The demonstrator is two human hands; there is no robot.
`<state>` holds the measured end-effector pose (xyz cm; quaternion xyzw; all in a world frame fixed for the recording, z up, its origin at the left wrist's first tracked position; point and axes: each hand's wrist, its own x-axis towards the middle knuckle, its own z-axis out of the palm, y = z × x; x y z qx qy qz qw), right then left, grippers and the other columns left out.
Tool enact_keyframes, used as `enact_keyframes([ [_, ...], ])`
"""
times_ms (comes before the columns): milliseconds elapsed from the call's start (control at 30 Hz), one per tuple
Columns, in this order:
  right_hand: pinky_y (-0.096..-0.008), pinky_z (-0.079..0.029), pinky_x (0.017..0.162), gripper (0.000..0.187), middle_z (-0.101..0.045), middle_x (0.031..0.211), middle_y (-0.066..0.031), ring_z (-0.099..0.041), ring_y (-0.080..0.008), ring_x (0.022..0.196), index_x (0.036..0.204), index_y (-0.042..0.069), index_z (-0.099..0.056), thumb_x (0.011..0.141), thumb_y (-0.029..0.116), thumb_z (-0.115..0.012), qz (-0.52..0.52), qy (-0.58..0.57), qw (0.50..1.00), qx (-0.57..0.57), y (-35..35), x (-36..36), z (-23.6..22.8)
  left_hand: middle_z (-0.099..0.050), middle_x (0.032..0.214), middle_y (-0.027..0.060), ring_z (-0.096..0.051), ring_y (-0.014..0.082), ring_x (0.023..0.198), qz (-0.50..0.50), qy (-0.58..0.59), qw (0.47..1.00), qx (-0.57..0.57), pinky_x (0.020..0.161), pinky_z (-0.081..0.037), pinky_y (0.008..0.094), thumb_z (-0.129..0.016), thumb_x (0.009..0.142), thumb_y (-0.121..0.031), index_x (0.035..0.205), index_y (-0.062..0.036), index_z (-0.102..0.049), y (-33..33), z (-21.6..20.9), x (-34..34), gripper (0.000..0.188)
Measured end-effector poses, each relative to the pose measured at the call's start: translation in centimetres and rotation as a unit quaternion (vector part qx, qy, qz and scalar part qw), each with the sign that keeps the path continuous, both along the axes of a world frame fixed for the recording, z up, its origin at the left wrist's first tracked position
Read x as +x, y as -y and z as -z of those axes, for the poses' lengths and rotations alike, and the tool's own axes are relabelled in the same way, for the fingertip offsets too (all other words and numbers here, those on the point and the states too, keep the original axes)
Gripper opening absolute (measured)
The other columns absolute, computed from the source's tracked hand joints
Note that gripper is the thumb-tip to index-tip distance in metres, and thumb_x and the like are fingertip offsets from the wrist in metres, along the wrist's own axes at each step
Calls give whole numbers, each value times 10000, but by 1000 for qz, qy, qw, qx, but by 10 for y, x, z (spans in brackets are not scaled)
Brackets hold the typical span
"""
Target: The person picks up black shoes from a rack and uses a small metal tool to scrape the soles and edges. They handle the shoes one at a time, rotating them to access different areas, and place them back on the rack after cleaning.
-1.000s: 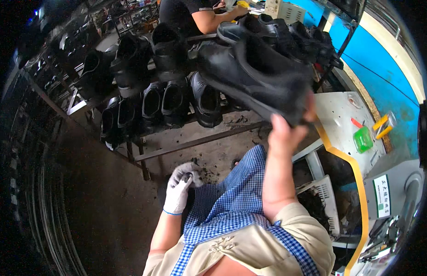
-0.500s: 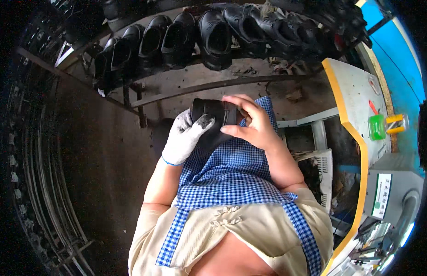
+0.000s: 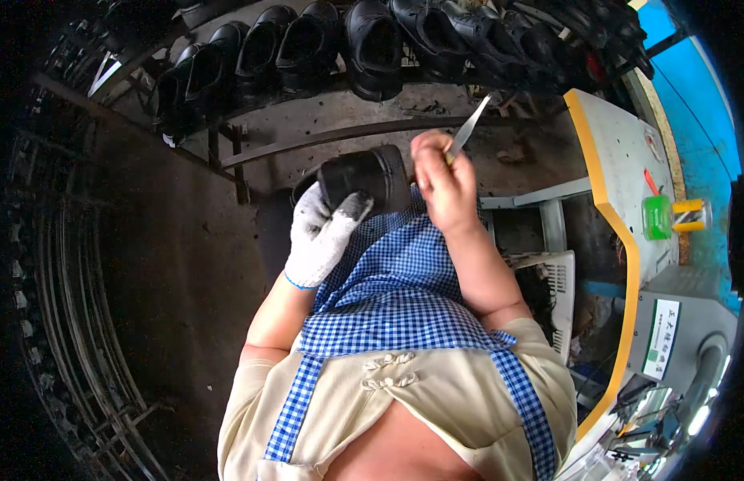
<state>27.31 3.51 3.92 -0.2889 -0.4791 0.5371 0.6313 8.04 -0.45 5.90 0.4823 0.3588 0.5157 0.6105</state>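
A black shoe point(image 3: 360, 178) is held over my lap, its lower part hidden by my fingers. My left hand point(image 3: 322, 232), in a white glove with dark fingertips, grips it with the thumb pressed on its near side. Just right of the shoe, apart from it, my bare right hand point(image 3: 444, 178) is closed on the handle of a knife. The pale blade of that knife point(image 3: 472, 124) points up and to the right. Beneath both hands lies my blue checked apron point(image 3: 380, 321).
Several black shoes point(image 3: 375, 50) stand on a rack with a metal rail point(image 3: 348, 138) in front of me. A white table with a yellow edge point(image 3: 616, 160) is to my right, bearing a green jar point(image 3: 656, 218) and a grey machine point(image 3: 681, 329). A white basket point(image 3: 560, 297) sits below.
My right hand has come off the shoe and risen, and the knife blade now shows in it. The shoe has turned in my left hand, which keeps its hold.
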Motion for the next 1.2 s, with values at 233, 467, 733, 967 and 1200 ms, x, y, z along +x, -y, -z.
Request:
enact_keyframes([
  [233,-211,-430,631,430,-545,987,-51,-517,-76,730,1148,10,-525,846,211,-755,47,242,965,83,12,-6,16,-650,1124,90,-624,204,994,-7,239,962,-131,914,-496,345,-495,973,-402,1201,-31,-589,3,1,6,445],
  [467,-285,-463,641,396,-572,924,-83,-554,-167,722,1255,43,-566,875,69,-675,140,407,880,201,15,-8,-17,-607,1250,143,-570,304,1163,-20,348,917,-192,997,-451,445,-488,962,-337,1239,12,-563,-8,-3,4,453],
  [733,-328,-497,562,407,-557,860,-88,-595,-212,643,1245,157,-638,868,3,-639,108,465,858,189,42,-10,-46,-606,1183,197,-567,401,1102,-219,-248,927,175,937,-453,447,-625,708,83,1215,-38,-608,-2,22,-4,522],
  [967,-302,-492,596,407,-551,865,-89,-591,-193,687,1252,135,-635,876,-20,-622,114,491,847,170,46,-19,-52,-599,1222,196,-554,401,1122,-225,-275,924,144,963,-433,438,-622,696,80,1264,-53,-595,0,28,-3,584],
  [1200,-356,-507,573,421,-542,861,-101,-602,-255,677,1283,165,-608,881,40,-629,163,471,846,191,36,-37,-40,-589,1248,152,-595,297,1077,-240,-200,936,161,897,-479,361,-609,829,58,1283,-55,-561,3,43,5,470],
])
